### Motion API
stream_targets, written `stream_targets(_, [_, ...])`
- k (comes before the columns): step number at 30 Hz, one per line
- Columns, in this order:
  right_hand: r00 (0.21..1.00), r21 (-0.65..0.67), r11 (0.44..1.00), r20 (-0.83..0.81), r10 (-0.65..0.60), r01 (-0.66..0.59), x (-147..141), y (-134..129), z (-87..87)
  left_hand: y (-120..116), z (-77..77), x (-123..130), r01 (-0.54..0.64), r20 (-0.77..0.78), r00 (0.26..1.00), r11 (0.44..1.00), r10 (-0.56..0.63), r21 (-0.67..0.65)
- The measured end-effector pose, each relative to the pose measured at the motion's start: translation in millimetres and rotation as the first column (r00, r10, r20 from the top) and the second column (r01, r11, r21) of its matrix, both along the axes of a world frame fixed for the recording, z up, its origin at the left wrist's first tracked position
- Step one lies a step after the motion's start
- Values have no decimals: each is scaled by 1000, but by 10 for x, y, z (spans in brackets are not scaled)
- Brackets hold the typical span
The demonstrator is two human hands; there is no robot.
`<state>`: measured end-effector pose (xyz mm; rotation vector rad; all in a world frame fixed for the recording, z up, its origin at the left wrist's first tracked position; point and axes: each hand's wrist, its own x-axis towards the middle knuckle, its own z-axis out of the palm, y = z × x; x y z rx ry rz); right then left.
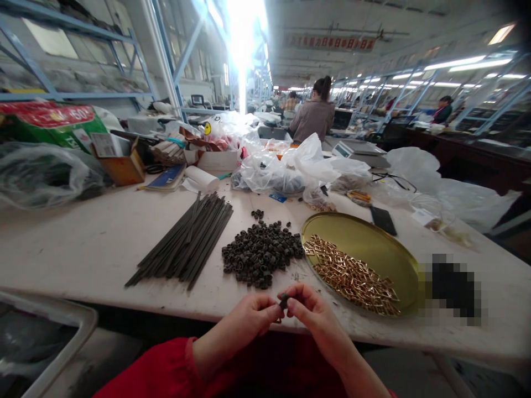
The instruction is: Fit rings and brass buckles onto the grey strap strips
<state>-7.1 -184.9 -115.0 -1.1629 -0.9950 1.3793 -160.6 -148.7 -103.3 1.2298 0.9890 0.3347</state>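
At the table's front edge, my left hand [251, 318] and my right hand [311, 309] meet, both pinching one small dark piece [284, 301] between the fingertips. Its exact shape is hard to make out. Just beyond the hands lies a heap of small dark loops [261, 251]. Long dark flat strips [182, 243] lie in a bundle to the left of the heap. On the right, a gold oval tray [373, 237] holds many gold-coloured metal buckles [352, 276], mostly along its near left side.
Clear plastic bags [290, 166] crowd the back of the table [83, 237]. A black phone-like object [384, 220] lies behind the tray. A white-rimmed bin [83, 326] stands at lower left. A person [313, 119] sits farther back.
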Motion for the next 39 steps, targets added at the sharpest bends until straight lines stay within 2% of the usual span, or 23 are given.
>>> stream_targets(4, [996,-53,995,-23,-86,85,-27,-17,21,-41,-72,-38,32,-83,996,996,-25,78])
stream_targets(9, [989,-92,991,-99,-106,97,-47,-57,-5,-25,-123,-59,39,-123,992,995,-27,90])
stream_targets(13, [994,-64,992,-10,-109,109,-83,-87,-104,-3,-105,-54,27,-121,993,981,-4,193])
stream_targets(17, [976,-20,980,98,-195,198,-149,-95,-219,-13,-62,-29,35,-147,989,947,13,318])
stream_targets(21, [979,-109,973,28,-202,204,-166,-102,-284,-40,-53,-27,72,-202,979,918,9,389])
stream_targets(26, [980,-183,963,26,-197,199,-168,-137,-333,-76,-105,-36,133,-279,960,889,-7,438])
stream_targets(29, [975,-216,958,-70,-209,190,-214,-167,-364,-103,-106,-6,88,-276,960,890,44,448])
stream_targets(32, [962,-195,955,-110,-248,223,-285,-193,-359,-154,-81,34,4,-189,978,901,87,434])
stream_targets(36, [954,-123,948,-18,-299,295,-370,-219,-303,-240,-75,51,-86,-56,991,912,118,402])
stream_targets(39, [935,21,945,142,-325,325,-392,-257,-299,-274,-96,31,-119,-81,984,920,160,374])
